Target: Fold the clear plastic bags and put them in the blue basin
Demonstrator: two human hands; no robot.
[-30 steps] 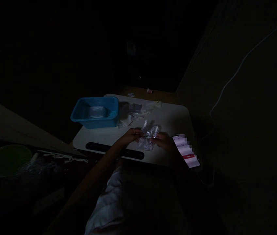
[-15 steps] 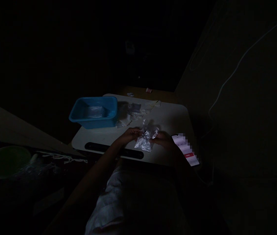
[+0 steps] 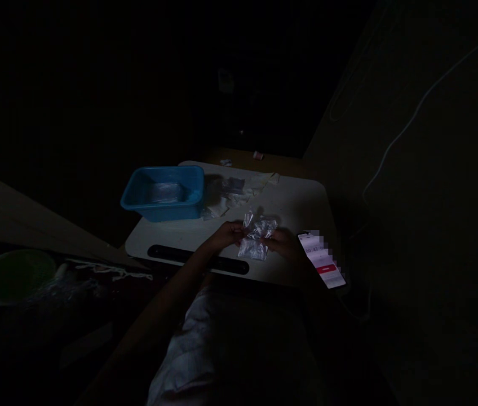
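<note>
A shiny, crinkled clear plastic bag (image 3: pixel 252 249) is held between my two hands, above the near part of the white table (image 3: pixel 298 208). My left hand (image 3: pixel 227 235) pinches its left side, and my right hand (image 3: pixel 280 243) grips its right side. Whatever the bag holds is too dark to make out. Behind it lie more clear plastic packets (image 3: pixel 217 208). A blue basin (image 3: pixel 171 212) stands on the table's left side, with a clear plastic packet (image 3: pixel 166 192) inside.
A lit phone (image 3: pixel 323 265) lies by the table's right edge. Beyond the far edge are a small red-and-white item (image 3: pixel 258 155) and a whitish scrap (image 3: pixel 226 162). A green container (image 3: pixel 14 279) is at lower left. A pale cable (image 3: pixel 412 115) hangs at right.
The bag has shifted slightly right between my hands, and its crinkled upper part looks flatter and wider. Both hands keep their grip.
</note>
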